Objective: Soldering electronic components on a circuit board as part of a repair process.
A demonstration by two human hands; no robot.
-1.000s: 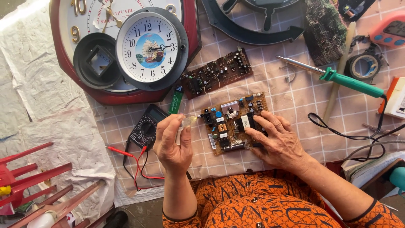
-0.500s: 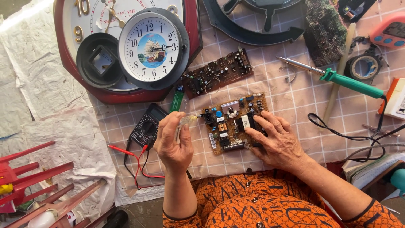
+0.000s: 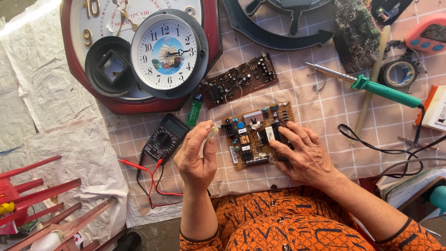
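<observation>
I look down on the table covered with a pink checked cloth [image 3: 325, 111], and almost nothing has changed in the last second: both hands stay where they were, and only my view has shifted a little. At the top lies the big red octagonal wall clock [image 3: 93, 100] with a smaller round black-rimmed clock [image 3: 168, 52] resting on it. Below them, a dark brown circuit board [image 3: 239, 86] lies apart from the work. The tan printed circuit board with many small parts [image 3: 253, 139] lies flat in the middle of the cloth, and the right hand [image 3: 304, 155] still presses on its right side with the fingers spread. The green-handled soldering iron [image 3: 371, 87] rests well to the right, untouched. The black multimeter with red and black leads [image 3: 163, 138] sits just beside the left hand [image 3: 197, 158]. This hand keeps its finger and thumb pinched on a small pale translucent piece [image 3: 212, 133], lifted near the board's left edge. So I judge the work is paused for looking at this piece, not advancing
</observation>
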